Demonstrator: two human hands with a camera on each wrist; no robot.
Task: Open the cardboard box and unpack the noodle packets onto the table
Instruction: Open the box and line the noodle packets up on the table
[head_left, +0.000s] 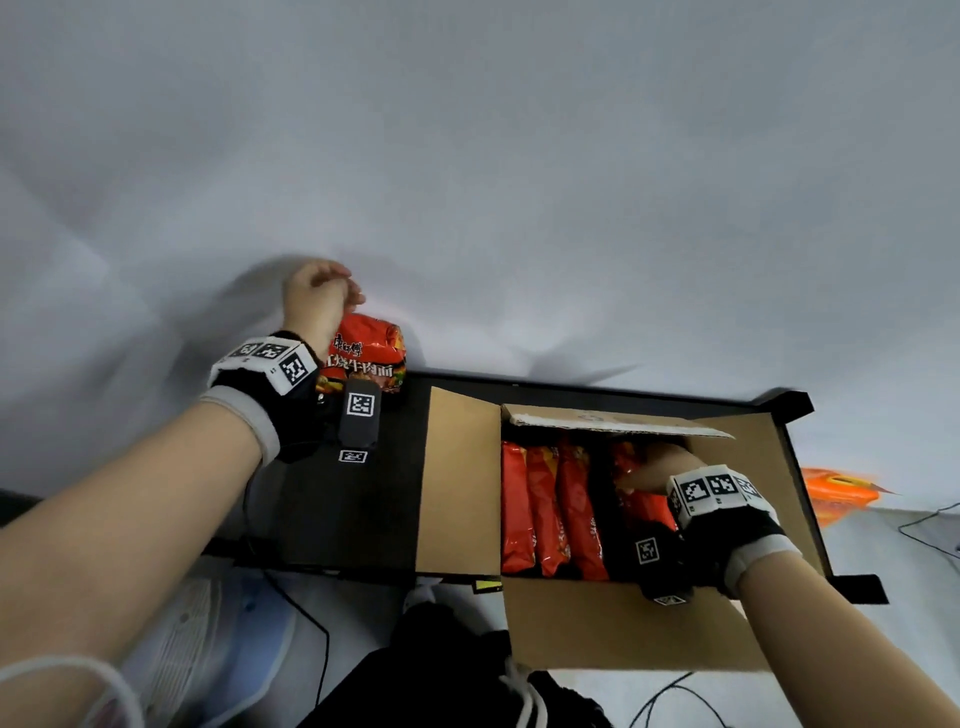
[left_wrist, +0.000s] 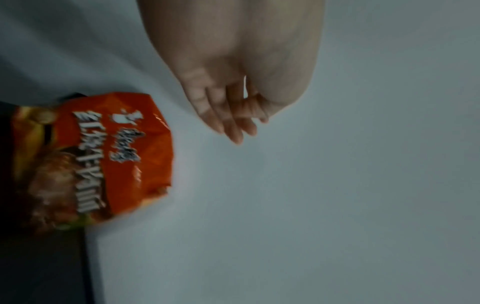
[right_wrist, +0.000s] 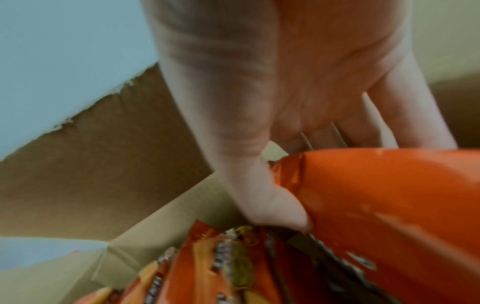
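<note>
The cardboard box (head_left: 613, 618) stands open, flaps spread, with several red noodle packets (head_left: 545, 509) upright in a row inside. My right hand (head_left: 641, 470) reaches into the box's right end. In the right wrist view its thumb (right_wrist: 270, 205) and fingers pinch the top of an orange packet (right_wrist: 389, 195), beside other packets (right_wrist: 221, 267). My left hand (head_left: 340, 291) hovers over the white table, fingers loosely curled and empty. Just under its wrist lies one noodle packet (head_left: 366, 358), face up; the left wrist view shows that packet (left_wrist: 116, 154) apart from the left hand (left_wrist: 233, 123).
The box sits on a black tray (head_left: 353, 509) whose far edge meets the white cloth-covered table (head_left: 519, 208). Another orange packet (head_left: 836, 488) lies right of the tray. Thin cables (head_left: 930, 525) run at the right and along the near edge.
</note>
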